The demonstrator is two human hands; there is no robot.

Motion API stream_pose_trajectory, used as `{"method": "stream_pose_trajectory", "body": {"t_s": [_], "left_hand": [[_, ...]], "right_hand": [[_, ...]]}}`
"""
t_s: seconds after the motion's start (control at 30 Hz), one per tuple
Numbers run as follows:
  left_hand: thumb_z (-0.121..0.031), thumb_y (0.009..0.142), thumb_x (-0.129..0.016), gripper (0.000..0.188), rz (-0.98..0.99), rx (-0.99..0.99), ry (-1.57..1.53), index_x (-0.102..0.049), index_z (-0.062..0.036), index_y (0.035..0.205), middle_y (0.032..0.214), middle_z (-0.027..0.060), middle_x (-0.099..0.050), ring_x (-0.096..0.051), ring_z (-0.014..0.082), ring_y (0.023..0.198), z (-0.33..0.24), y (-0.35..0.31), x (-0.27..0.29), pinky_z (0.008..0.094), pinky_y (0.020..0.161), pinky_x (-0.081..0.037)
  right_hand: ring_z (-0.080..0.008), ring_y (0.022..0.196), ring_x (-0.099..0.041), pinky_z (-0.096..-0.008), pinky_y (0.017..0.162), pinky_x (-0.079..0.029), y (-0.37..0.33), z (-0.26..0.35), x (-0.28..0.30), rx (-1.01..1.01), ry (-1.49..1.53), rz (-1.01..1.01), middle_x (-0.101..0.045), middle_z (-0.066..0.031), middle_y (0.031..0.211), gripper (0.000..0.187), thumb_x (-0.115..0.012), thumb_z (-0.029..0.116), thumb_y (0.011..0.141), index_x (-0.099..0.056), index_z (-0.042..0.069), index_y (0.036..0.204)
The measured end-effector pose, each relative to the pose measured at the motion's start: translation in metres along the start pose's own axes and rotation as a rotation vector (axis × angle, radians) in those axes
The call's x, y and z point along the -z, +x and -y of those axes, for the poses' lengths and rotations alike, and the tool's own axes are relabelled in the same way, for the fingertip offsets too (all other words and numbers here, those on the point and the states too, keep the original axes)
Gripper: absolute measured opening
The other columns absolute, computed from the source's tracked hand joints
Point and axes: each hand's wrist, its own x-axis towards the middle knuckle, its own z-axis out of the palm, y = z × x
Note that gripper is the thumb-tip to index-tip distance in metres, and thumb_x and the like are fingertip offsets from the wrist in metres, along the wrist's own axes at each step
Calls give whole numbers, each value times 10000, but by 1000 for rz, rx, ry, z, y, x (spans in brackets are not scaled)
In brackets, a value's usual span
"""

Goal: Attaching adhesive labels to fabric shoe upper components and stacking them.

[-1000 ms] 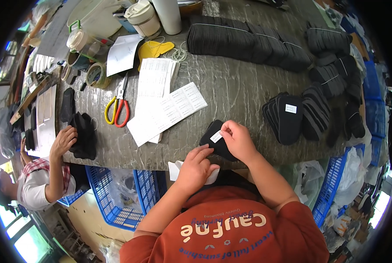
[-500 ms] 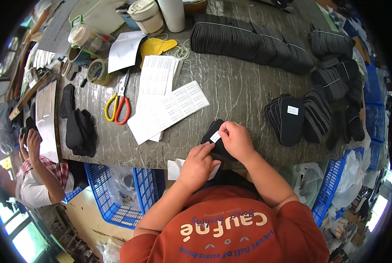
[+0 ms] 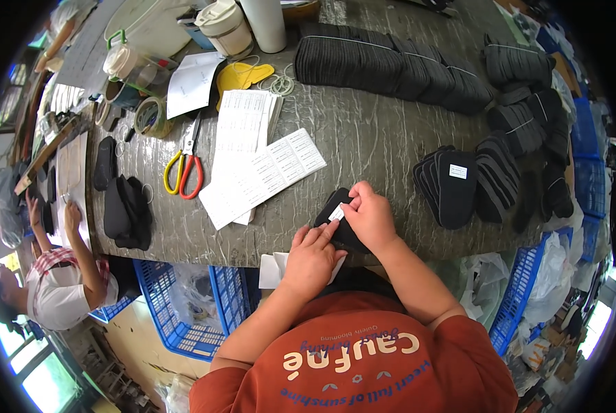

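A black insole [image 3: 348,239] lies at the table's near edge in front of me, with a small white label [image 3: 336,213] near its upper end. My right hand [image 3: 370,221] has thumb and forefinger pinched at the label's right edge. The fingers of my left hand [image 3: 310,256] press on the insole's left side, the tips just below the label. A folded white paper [image 3: 271,270] sticks out on both sides of the left palm, which seems to keep hold of it. To the right, a fanned pile of black insoles [image 3: 455,196] has a white label on its top piece.
Printed label sheets [image 3: 280,168] and red-and-yellow scissors [image 3: 184,165] lie left of centre. Tied insole bundles [image 3: 390,65] line the back, near a lidded cup [image 3: 224,27]. Blue crates [image 3: 184,344] stand below the table. A co-worker [image 3: 63,286] is at the far left.
My right hand's fingers have lifted and shifted slightly, still at the label. My left hand stays nearly in place. The co-worker's hands have moved apart.
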Motion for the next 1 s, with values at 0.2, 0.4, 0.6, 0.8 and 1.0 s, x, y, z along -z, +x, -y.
{"method": "stream_pose_trajectory", "body": {"t_s": [0.2, 0.4, 0.6, 0.8, 1.0], "left_hand": [[-216, 754, -696, 233, -37, -5, -66, -617, 3, 739, 1262, 105, -576, -532, 286, 1109, 2, 2, -4, 453, 984, -389], [-139, 715, -735, 281, -74, -24, -248, -518, 1, 602, 1261, 126, -585, -510, 346, 1186, 16, 2, -4, 472, 983, -403], [-182, 777, -708, 261, -36, 41, -194, -572, -20, 624, 1201, 78, -622, -532, 290, 1162, 28, 0, -2, 476, 1000, -386], [-264, 943, -520, 456, -333, 561, -548, -497, 49, 612, 579, 232, -478, -461, 317, 478, 14, 28, 1, 423, 495, -358], [-300, 966, -502, 435, -388, 630, -767, -590, 30, 696, 569, 93, -542, -471, 157, 526, 5, 43, 7, 326, 514, -404]], "right_hand": [[-352, 682, -589, -437, 645, -478, 6, -13, 0, 343, -256, -250, -593, -132, 715, 224, -709, 105, 750, -538, 42, 880], [-391, 645, -543, -380, 577, -439, 6, -15, 16, 220, 21, -161, -525, -192, 706, 164, -618, 7, 824, -458, 24, 853], [-364, 635, -599, -374, 558, -452, -11, 22, 102, 148, -28, -414, -553, -190, 700, 129, -611, 33, 841, -485, 9, 853], [-352, 1013, -519, -430, 864, -422, -22, 40, 134, 341, -381, -546, -541, -167, 1045, 379, -722, 57, 720, -522, 26, 1041], [-342, 939, -604, -382, 811, -478, -45, 42, 39, 122, 150, 241, -613, -169, 985, 343, -697, 29, 746, -533, 9, 1046]]}}
